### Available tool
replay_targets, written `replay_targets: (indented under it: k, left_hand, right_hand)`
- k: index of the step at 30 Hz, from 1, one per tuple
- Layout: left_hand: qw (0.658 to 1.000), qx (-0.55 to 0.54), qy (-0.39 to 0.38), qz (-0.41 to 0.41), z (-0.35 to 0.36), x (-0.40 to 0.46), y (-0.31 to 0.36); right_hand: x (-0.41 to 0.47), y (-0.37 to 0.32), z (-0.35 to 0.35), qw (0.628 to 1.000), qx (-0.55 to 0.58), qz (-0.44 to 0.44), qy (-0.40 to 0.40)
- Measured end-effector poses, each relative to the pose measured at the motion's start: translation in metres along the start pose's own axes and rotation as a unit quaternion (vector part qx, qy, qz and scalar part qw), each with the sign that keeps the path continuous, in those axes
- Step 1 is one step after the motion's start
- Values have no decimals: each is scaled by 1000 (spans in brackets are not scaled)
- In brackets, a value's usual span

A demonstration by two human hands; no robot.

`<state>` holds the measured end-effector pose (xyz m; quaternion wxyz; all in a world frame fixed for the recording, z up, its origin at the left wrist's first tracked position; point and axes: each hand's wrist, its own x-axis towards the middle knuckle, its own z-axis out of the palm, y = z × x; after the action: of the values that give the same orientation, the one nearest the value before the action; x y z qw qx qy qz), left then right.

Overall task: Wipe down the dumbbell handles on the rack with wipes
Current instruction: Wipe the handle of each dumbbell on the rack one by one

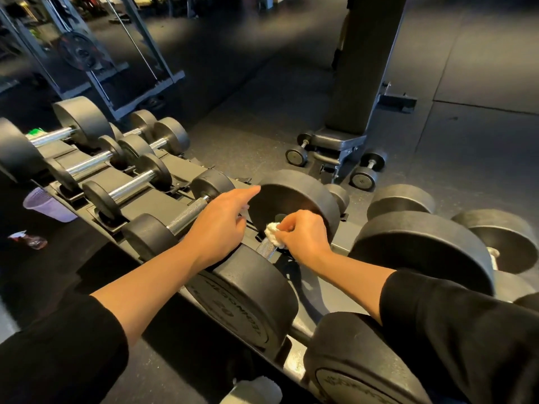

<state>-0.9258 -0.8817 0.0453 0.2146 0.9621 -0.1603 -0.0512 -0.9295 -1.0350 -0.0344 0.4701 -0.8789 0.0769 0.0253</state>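
Head view: your arms reach over the rack [294, 360].
Right hand [303, 236]: fingers curled, clamping the white wipe [274, 233] onto the knurled dumbbell handle [267, 247].
Left hand [221, 221]: fingers relaxed and straight, resting just beside that handle.
Farther: purple cup [49, 204].

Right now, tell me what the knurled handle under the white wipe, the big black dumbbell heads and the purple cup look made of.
Knurled handle: bare metal, cross-hatched and shiny. Big black dumbbell heads: matte, likely rubber-coated. White wipe: crumpled, soft paper or cloth. Purple cup: probably translucent plastic.
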Motion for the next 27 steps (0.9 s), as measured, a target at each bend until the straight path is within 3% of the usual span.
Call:
replay_targets:
  k: [3,6,8,11,15,17,23,27]
  left_hand:
    - [998,-44,-44,23,-1,6,-9]
    - [993,-79,-67,59,-1,20,-26]
    - [989,-87,-78,94,0,34,-40]
    - [974,-69,-114,181,3,54,-60]
    - [953,-18,-147,264,4,82,-91]
    - [941,-20,-157,298,6,92,-102]
    - [904,-30,-172,390,13,105,-124]
    - [889,-32,-143,435,21,114,-134]
  right_hand:
    - [-4,-5,-6,998,-29,-3,-54]
    - [-7,-10,-16,987,6,26,-156]
    - [-4,-15,-20,992,-17,15,-126]
    - [8,-27,-18,988,-145,-48,-25]
    - [21,-48,5,925,-352,-108,-95]
    - [24,-51,11,910,-384,-101,-117]
    - [4,-54,14,954,-279,-10,-106]
    - [-9,-63,14,977,-148,97,-116]
